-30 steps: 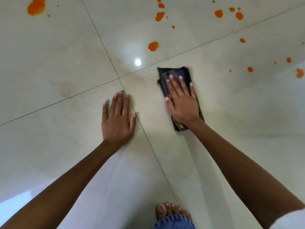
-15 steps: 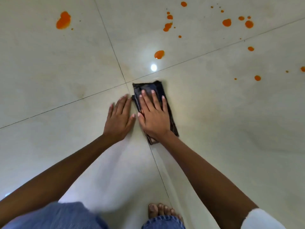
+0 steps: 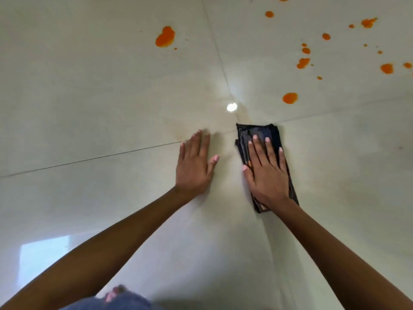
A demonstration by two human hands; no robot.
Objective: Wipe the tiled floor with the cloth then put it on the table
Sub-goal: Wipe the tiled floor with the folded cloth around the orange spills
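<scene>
Bent low over a glossy tiled floor [image 3: 89, 97], a person presses a folded dark cloth [image 3: 273, 132] flat under the right hand [image 3: 268, 177]. The fingers are straight and spread, palm down, curled round nothing. The left hand [image 3: 193, 166] lies open on bare tile just beside it, fingers together, apparently as a brace. The cloth lies on the floor next to where two grout lines [image 3: 93, 158] cross. Its far end shows past the fingertips and its near end pokes out beside the wrist.

The cloth looks soft, thin and light, folded into several layers whose edges show along its left side. It will probably slide easily on the polished tile. It likely keeps its fold only under flat pressure, so a palm on the middle suits wiping. For lifting, a pinch across the whole stack at one long edge seems safest, or the layers may fall open. Whether it is damp cannot be told.

Orange spots [image 3: 165, 36] dot the tiles beyond the hands. The nearest spot [image 3: 290, 98] lies just ahead of the cloth, and more are scattered to the upper right, so the wiping looks partway done at best. The cream tile mirrors a ceiling light [image 3: 232, 107] and a pale window patch [image 3: 44, 253]. Blue jeans [image 3: 125, 300] show at the bottom edge. No worktop is in view.
</scene>
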